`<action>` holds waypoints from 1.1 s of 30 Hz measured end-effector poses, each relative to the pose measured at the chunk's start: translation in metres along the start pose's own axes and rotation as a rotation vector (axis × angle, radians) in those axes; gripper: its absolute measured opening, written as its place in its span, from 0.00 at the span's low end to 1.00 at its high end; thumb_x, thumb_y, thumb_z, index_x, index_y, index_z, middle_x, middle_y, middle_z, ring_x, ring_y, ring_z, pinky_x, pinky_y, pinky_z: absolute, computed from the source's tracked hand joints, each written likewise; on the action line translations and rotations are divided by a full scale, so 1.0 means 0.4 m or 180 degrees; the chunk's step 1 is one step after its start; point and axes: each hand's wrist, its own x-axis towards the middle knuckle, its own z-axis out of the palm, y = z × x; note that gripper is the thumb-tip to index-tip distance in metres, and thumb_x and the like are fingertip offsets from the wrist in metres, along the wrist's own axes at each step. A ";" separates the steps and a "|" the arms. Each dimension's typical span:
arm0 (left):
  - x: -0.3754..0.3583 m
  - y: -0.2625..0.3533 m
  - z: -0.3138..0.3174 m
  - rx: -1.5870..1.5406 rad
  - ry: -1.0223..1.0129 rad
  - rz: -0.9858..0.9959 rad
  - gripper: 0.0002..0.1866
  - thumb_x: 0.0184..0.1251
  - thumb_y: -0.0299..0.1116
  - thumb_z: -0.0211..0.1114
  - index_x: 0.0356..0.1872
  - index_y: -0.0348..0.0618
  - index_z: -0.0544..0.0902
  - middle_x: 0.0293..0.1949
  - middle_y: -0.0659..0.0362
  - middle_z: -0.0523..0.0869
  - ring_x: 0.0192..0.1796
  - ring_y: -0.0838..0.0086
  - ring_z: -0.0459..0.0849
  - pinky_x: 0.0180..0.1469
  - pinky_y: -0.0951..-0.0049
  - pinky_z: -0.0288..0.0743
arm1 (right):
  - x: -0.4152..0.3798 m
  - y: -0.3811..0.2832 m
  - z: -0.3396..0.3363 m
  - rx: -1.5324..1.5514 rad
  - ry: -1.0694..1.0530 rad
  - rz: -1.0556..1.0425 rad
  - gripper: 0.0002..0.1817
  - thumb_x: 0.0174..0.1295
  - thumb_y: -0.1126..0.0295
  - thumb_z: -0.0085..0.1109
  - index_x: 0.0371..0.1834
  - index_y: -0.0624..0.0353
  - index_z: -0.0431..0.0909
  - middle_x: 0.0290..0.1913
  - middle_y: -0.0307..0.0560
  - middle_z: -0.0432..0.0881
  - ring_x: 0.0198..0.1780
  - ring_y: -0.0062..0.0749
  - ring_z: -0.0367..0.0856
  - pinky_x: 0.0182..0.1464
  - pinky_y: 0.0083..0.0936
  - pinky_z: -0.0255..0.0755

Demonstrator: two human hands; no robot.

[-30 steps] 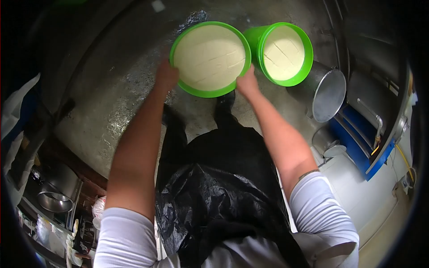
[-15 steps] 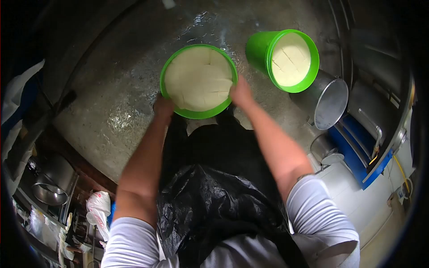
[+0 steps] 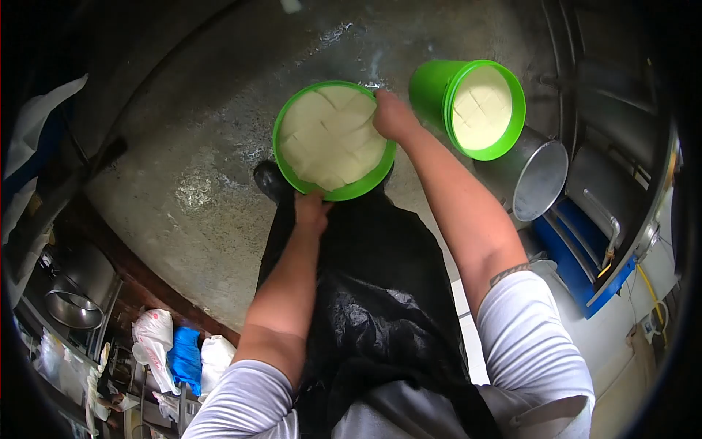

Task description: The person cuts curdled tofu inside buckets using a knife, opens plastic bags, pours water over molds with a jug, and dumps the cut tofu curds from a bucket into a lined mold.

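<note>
I hold a green bucket (image 3: 287, 117) full of pale curd cut into blocks, lifted in front of my black apron. My left hand (image 3: 312, 208) grips its near rim from below. My right hand (image 3: 392, 115) grips the far right rim. A second green bucket (image 3: 428, 88), also full of cut pale curd, stands on the wet floor just right of the first, apart from my hands.
A metal milk can (image 3: 537, 175) lies beside the second bucket. Blue equipment with pipes (image 3: 578, 249) stands at the right. The concrete floor (image 3: 190, 146) is wet. A metal bowl (image 3: 69, 307) and bags (image 3: 172, 351) sit at the lower left.
The bucket has been lifted off the floor, drawn toward me and turned. My left hand slid from the left side to the near rim; my right hand moved to the far right rim.
</note>
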 end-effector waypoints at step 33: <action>-1.032 0.755 -0.796 0.0115 0.0294 0.1498 0.07 0.58 0.26 0.67 0.34 0.42 0.77 0.30 0.62 0.80 0.29 0.76 0.78 0.27 0.73 0.72 | -0.707 -1.038 -0.376 0.1674 -0.1208 0.0291 0.24 0.61 0.74 0.58 0.59 0.77 0.72 0.51 0.64 0.83 0.47 0.48 0.90 0.39 0.39 0.90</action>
